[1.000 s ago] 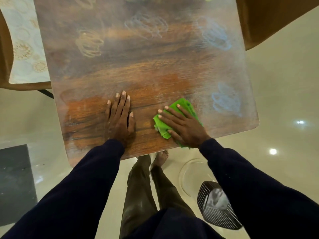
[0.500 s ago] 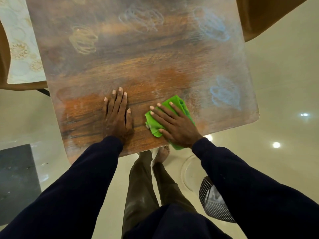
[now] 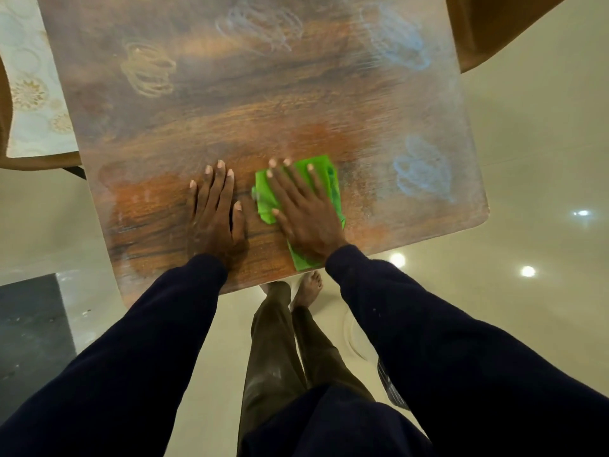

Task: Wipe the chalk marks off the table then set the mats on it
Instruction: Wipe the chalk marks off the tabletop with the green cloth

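A wooden table point(image 3: 250, 103) fills the upper view, hazy with chalk dust. Chalk scribbles show on it: a yellow one point(image 3: 148, 69) at the left, a white one point(image 3: 260, 26) at the top middle, a blue one point(image 3: 395, 37) at the top right and another blue one point(image 3: 423, 168) near the right edge. My right hand point(image 3: 304, 206) presses flat on a green cloth point(image 3: 324, 174) near the front edge. My left hand point(image 3: 216, 206) rests flat on the wiped, darker wood beside it. A pale patterned mat point(image 3: 31, 90) lies on a seat at the left.
A brown chair point(image 3: 494, 24) stands at the table's top right corner. Glossy cream floor surrounds the table, with a dark floor patch point(image 3: 31, 328) at the left. My legs and bare feet point(image 3: 308, 288) stand just before the front edge. A dark grid object point(image 3: 390, 387) lies on the floor.
My right hand has slid the green cloth leftwards along the front edge, up close to my left hand, and turned straighter. My left hand has stayed planted.
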The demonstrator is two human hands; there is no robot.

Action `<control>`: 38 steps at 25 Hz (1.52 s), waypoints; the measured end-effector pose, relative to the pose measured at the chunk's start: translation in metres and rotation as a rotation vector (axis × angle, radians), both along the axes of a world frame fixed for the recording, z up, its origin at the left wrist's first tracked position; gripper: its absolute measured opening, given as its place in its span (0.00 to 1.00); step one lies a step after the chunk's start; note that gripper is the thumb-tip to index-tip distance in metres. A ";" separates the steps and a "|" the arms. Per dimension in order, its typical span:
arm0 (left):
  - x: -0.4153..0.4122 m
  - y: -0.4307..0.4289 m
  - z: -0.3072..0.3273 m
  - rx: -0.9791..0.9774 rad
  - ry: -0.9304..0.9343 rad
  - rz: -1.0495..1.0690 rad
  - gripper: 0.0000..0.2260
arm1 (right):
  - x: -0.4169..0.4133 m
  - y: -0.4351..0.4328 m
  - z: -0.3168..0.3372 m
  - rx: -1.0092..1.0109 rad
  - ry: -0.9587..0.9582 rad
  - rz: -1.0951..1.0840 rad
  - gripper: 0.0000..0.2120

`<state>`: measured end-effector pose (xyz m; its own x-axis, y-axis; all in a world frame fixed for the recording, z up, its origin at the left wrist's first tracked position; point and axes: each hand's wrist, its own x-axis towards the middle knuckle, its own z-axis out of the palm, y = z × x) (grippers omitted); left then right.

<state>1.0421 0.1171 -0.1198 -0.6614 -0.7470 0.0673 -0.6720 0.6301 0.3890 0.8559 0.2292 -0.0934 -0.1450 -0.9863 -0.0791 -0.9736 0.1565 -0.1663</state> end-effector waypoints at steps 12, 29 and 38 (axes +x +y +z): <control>-0.001 -0.001 0.005 0.024 -0.028 0.002 0.27 | -0.050 -0.027 0.004 -0.092 0.020 -0.378 0.29; 0.000 -0.001 0.001 0.002 0.019 0.003 0.26 | -0.023 -0.017 0.001 -0.060 -0.017 -0.028 0.30; -0.001 0.001 0.002 0.017 0.022 0.002 0.27 | -0.115 -0.014 0.008 -0.100 0.036 -0.219 0.28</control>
